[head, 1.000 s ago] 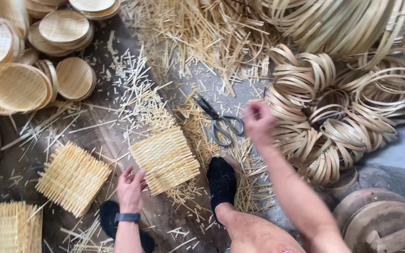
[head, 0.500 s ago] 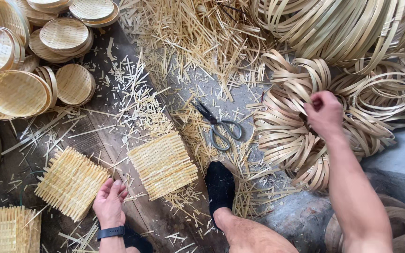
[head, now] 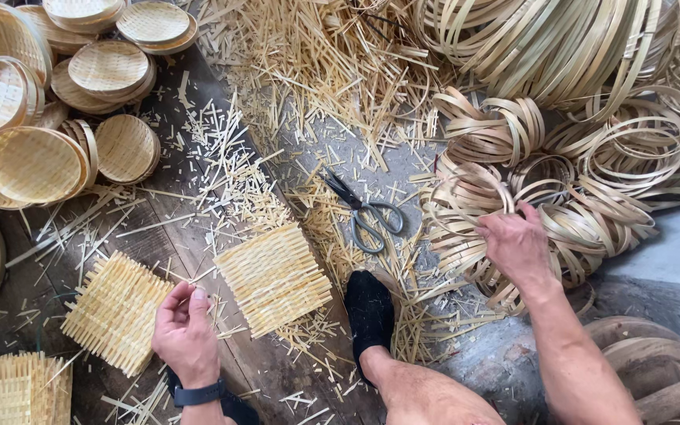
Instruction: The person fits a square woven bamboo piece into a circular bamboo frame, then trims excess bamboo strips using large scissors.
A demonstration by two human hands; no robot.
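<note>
My right hand [head: 517,245] grips a thin bamboo ring [head: 466,197] lifted from the heap of bamboo hoops [head: 592,189] on the right. My left hand [head: 185,334] rests flat on the wooden board, fingers together, between two square woven bamboo mats: one [head: 116,311] to its left, one [head: 273,277] to its upper right. Grey-handled scissors [head: 364,214] lie on the floor among bamboo offcuts, left of my right hand. My foot in a black sock [head: 369,311] sits just right of the nearer mat.
Round woven bamboo trays [head: 57,102] are stacked at the upper left. More woven mats [head: 9,389] are piled at the bottom left. Bamboo slivers [head: 324,71] litter the floor. Large hoop bundles [head: 545,47] fill the upper right. A wooden stump [head: 655,370] stands at the lower right.
My right hand has drawn back left and down from the hoop heap, pulling a ring with it. My left hand has shifted a little right, near the mats.
</note>
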